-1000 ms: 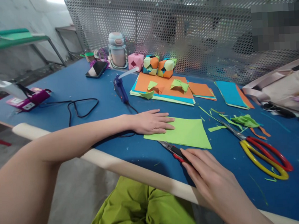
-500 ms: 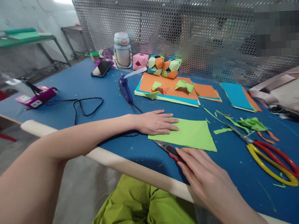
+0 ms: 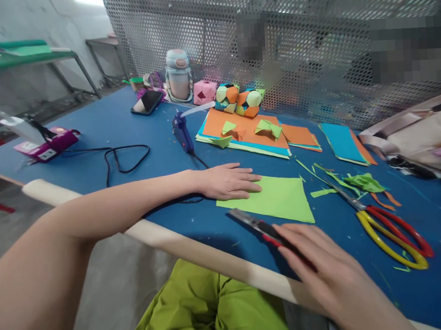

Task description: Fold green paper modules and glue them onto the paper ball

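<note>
Blue tabletop (image 3: 161, 163): left hand (image 3: 227, 181) fingers spread, pressing green paper (image 3: 281, 196); right hand (image 3: 322, 263) fingers closed around utility knife (image 3: 258, 225)

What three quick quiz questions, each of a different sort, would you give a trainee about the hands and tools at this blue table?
1. Multiple choice: what is the right hand holding?
a) the glue gun
b) the red-and-black cutter
c) the phone

2. True or false: the left hand is palm down, with its fingers on the green paper.

3. Fill in the missing word: the scissors have one red handle and one ____ handle.

Key: 1 b; 2 true; 3 yellow.
</note>
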Tool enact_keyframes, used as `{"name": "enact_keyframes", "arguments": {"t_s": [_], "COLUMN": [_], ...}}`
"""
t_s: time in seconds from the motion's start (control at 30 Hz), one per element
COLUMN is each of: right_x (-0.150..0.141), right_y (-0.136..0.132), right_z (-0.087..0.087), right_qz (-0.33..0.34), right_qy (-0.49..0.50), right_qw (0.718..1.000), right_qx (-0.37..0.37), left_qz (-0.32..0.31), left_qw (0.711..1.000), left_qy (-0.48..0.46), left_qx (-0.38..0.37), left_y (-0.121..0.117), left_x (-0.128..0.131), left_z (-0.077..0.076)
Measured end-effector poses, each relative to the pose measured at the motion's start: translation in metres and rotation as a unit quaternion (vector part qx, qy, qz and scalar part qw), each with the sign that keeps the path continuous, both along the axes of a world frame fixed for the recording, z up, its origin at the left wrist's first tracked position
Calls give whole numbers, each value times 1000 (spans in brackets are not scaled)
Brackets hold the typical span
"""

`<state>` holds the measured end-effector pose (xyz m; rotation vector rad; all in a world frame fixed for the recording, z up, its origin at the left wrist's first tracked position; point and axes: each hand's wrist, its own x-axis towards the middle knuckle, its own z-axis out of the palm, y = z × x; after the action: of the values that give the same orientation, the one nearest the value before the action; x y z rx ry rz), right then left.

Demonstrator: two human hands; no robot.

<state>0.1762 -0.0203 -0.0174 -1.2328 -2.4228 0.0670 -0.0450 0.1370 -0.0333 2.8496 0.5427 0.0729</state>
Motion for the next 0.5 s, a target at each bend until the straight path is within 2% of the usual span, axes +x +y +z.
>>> {"name": "enact_keyframes", "arguments": {"t_s": [0.13,0.2,0.27,0.4,0.5], "right_x": [49,74,95,110,92], "right_y": [15,28,43,64,60], "right_z": [3,0,-7,-15,0], "right_qz": [-120,-190,-234,-240,-205], "right_qy": [21,-8,-68,-149,-111], "right_qw": [991,978,966,956,964], "right_qx": [56,88,81,75,125], "left_qz": [8,21,43,102,144], "left_qw": [1000,999,998,992,983], "left_qy": [-18,-31,-41,-70,-115], "left_qx": [-3,-5,-8,-8,2], "left_y": [0,-1,-1,-3,-3], "left_x": [0,0,0,-2,-5], "left_z": [3,8,14,25,27]}}
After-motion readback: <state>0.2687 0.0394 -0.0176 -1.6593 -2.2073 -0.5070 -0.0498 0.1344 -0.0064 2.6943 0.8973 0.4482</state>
